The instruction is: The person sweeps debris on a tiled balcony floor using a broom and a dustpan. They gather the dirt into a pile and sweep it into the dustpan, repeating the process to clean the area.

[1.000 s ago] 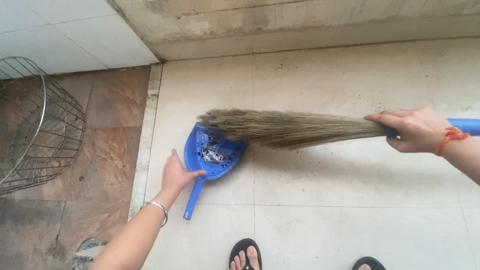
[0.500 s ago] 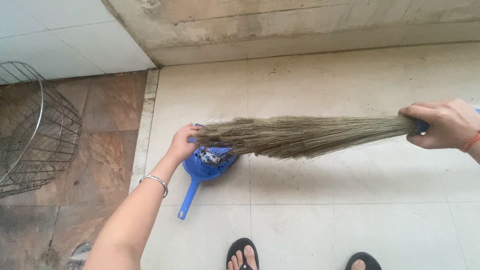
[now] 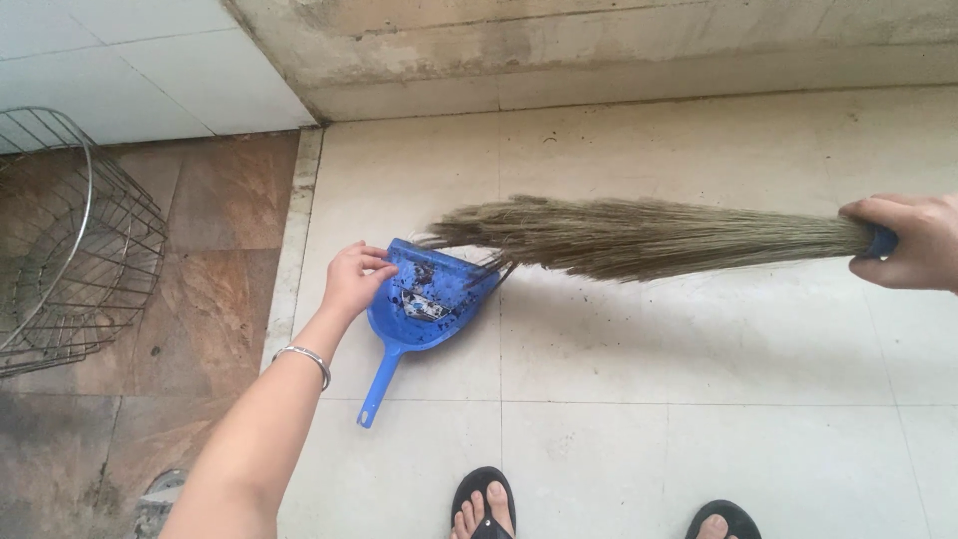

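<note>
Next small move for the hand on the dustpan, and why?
Probably shift the left hand from the dustpan rim to its handle: dirt already lies in the pan, while the broom in the right hand hangs over it.

Domestic setting, likely a house yard or utility area: pale tiled floor (image 3: pixel 649 399), stained concrete step (image 3: pixel 599 50), wire basket (image 3: pixel 70 240), sandalled feet (image 3: pixel 484 509).

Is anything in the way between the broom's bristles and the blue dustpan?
Nothing visible is. The broom, held in the right hand, has its bristle tips right over the open edge of the dustpan. The left hand touches the pan's far side, clear of the bristles.
</note>
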